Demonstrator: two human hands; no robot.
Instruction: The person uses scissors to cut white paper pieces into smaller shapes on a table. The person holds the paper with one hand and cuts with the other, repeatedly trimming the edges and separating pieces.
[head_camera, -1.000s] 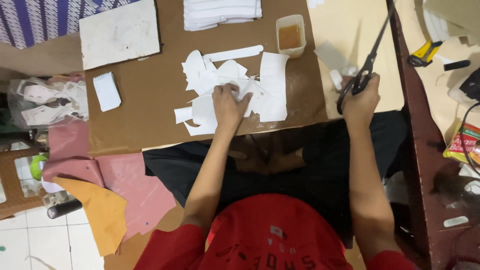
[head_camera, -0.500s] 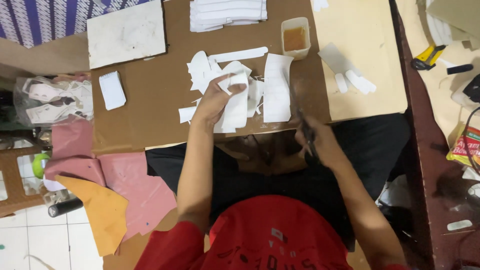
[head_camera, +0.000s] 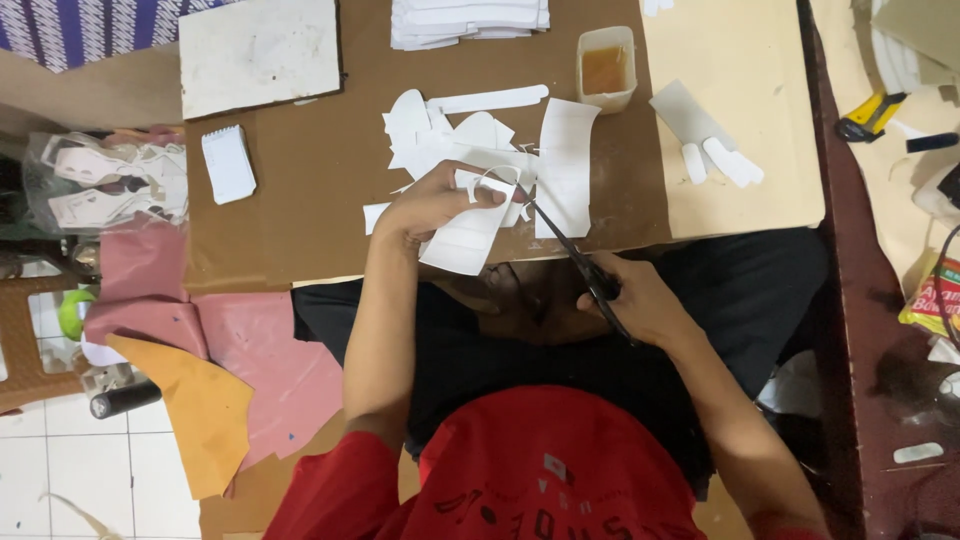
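Note:
My left hand (head_camera: 432, 204) grips a white paper piece (head_camera: 468, 236) lifted just over the near edge of the brown cardboard board (head_camera: 300, 200). Black scissors (head_camera: 575, 262) sit in my right hand (head_camera: 630, 302), their tips at the right side of that paper. Behind the hands, a heap of white paper cut-outs (head_camera: 480, 135) lies on the board. My lap in dark cloth is under both hands.
A white sheet (head_camera: 260, 55), a small white notepad (head_camera: 229, 163), a stack of white paper (head_camera: 468, 20) and a small tub of amber liquid (head_camera: 605, 68) lie on the board. Pink and orange sheets (head_camera: 200, 370) are at the left. A dark wooden edge (head_camera: 850, 300) runs at the right.
My right hand came down from the far right with the scissors to the paper. My left hand lifted a white piece off the heap and drew it toward me.

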